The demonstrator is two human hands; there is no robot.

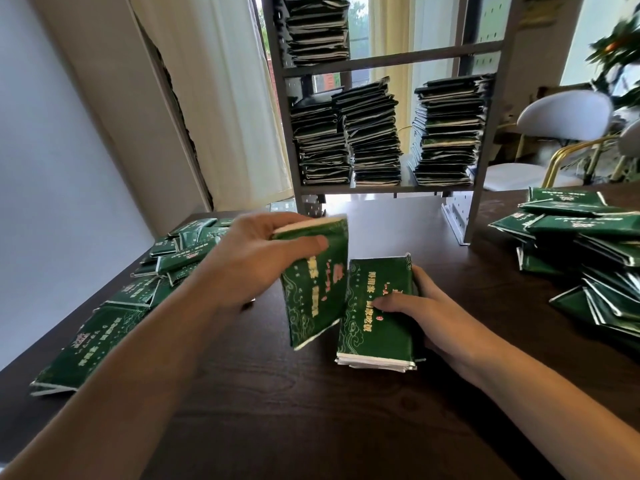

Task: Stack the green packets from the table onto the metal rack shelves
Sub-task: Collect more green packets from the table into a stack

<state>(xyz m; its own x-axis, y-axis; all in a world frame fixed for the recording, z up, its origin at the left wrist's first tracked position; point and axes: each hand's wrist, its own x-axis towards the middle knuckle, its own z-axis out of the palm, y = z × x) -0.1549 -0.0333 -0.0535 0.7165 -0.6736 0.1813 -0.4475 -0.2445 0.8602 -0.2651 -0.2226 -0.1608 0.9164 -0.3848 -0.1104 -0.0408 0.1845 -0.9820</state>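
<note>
My left hand (256,258) pinches a green packet (317,282) by its top edge, lifted off the surface, long axis running away from me, tilted. It hangs just left of the small stack (377,313) lying flat on the dark surface (277,410). My right hand (412,303) clamps that stack, thumb on top, fingers round the right side. Stack's long axis also points away, toward the metal rack (381,188) straight ahead. Judgement: lifted packet goes rightward onto the stack, left hand nearer.

Loose packets left (104,327) and a heap right (588,244). Rack shelves already hold tall piles (446,133). Curtain (214,81) behind, white chair (561,116) far right.
</note>
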